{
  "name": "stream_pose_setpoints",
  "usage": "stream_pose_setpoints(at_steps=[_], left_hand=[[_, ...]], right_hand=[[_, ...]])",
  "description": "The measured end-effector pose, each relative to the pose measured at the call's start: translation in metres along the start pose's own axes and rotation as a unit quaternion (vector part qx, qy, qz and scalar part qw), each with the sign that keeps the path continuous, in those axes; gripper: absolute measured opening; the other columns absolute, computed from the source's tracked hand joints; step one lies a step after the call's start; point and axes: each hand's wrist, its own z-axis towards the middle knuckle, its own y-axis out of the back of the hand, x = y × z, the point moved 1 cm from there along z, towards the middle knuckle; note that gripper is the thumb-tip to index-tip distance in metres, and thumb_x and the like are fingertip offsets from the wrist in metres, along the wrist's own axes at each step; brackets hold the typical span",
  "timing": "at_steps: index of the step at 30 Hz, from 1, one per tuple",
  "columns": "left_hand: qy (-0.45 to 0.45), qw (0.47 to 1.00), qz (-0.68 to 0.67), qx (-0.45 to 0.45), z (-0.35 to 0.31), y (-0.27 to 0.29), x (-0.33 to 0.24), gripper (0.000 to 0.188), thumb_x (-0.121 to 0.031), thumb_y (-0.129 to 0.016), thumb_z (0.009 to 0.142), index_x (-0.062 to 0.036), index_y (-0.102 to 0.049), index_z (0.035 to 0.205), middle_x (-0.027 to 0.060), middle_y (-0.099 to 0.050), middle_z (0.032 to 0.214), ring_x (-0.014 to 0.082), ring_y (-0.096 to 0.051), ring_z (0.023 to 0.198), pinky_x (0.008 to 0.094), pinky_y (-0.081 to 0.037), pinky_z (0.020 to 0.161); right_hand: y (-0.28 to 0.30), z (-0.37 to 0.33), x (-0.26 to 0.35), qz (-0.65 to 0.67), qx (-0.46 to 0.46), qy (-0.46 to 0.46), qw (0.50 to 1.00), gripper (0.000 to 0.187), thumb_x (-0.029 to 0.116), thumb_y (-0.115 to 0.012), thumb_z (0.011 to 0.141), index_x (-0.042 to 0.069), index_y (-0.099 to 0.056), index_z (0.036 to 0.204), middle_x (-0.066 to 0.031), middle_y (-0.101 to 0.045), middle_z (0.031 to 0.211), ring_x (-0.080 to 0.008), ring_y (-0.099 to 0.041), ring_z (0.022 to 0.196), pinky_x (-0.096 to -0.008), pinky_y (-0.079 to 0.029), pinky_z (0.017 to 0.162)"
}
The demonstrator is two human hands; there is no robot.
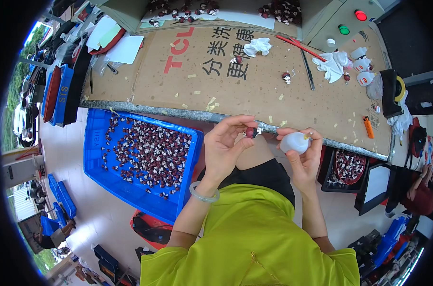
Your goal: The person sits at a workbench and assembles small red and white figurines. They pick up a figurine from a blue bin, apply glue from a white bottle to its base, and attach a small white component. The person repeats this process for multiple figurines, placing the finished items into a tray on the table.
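Note:
My left hand (pixel 226 148) pinches a small dark-red and white figurine (pixel 251 132) between thumb and fingertips, just off the table's near edge. A pale bracelet circles that wrist. To its right, my right hand (pixel 306 159) is wrapped round a small white squeeze bottle (pixel 294 142), whose yellowish tip points up and to the right. The figurine and the bottle are apart. Below the table at left, a blue bin (pixel 98 159) holds a heap of similar dark-red and white figurines (pixel 154 155).
Cardboard covers the table (pixel 154 88). On it lie white gloves (pixel 333 66), a red stick (pixel 300 46), several white bottles (pixel 362 64), an orange lighter (pixel 368 127) and a loose figurine (pixel 286 77). A grey machine with buttons (pixel 338 24) stands behind. A black crate (pixel 325 178) holds more figurines.

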Motion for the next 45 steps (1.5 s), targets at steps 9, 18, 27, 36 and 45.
stream_pose_setpoints(at_steps=[9,18,27,36,45], left_hand=[[0.010,1.000,0.005,0.006,-0.005,0.003,-0.006,0.031,0.006,-0.065,0.075,0.0058,-0.060,0.106,0.0115,-0.061,0.104,0.0151,-0.057,0.095,0.0270,-0.047,0.084],[0.039,0.999,-0.019,0.013,-0.006,0.005,-0.004,0.031,-0.013,-0.064,0.084,0.0038,-0.059,0.109,0.0133,-0.064,0.103,0.0171,-0.059,0.098,0.0284,-0.046,0.087],[0.015,0.995,-0.096,0.002,-0.004,0.004,0.000,0.026,-0.020,-0.059,0.089,-0.0017,-0.056,0.107,0.0087,-0.062,0.094,0.0165,-0.057,0.089,0.0280,-0.044,0.082],[0.087,0.950,-0.296,0.047,-0.009,0.016,0.006,0.019,-0.018,-0.050,0.094,-0.0066,-0.048,0.109,0.0077,-0.054,0.080,0.0144,-0.048,0.064,0.0236,-0.037,0.061],[0.038,0.973,-0.229,0.018,-0.005,0.009,0.003,0.026,-0.022,-0.052,0.093,-0.0054,-0.045,0.111,0.0104,-0.054,0.081,0.0137,-0.048,0.066,0.0227,-0.037,0.059]], right_hand=[[-0.006,-0.006,0.007,-0.108,-0.029,0.033,0.993,0.040,0.008,-0.070,0.079,-0.001,-0.046,0.109,-0.0176,-0.062,0.101,-0.0199,-0.061,0.090,-0.0280,-0.047,0.081],[-0.009,-0.003,0.022,-0.287,-0.020,0.197,0.937,0.041,0.003,-0.078,0.063,-0.007,-0.060,0.099,-0.0188,-0.065,0.085,-0.0220,-0.063,0.072,-0.0285,-0.049,0.064],[-0.006,-0.006,0.019,-0.276,-0.032,0.186,0.942,0.043,0.004,-0.078,0.063,-0.007,-0.060,0.100,-0.0172,-0.065,0.085,-0.0207,-0.063,0.072,-0.0276,-0.049,0.065],[-0.001,-0.009,0.015,-0.206,-0.100,0.106,0.968,0.040,0.007,-0.075,0.067,-0.003,-0.061,0.103,-0.0125,-0.066,0.092,-0.0145,-0.062,0.082,-0.0251,-0.048,0.073],[0.001,-0.008,0.013,-0.201,-0.102,0.097,0.970,0.040,0.006,-0.075,0.067,-0.003,-0.061,0.103,-0.0120,-0.065,0.094,-0.0148,-0.062,0.084,-0.0253,-0.048,0.075]])
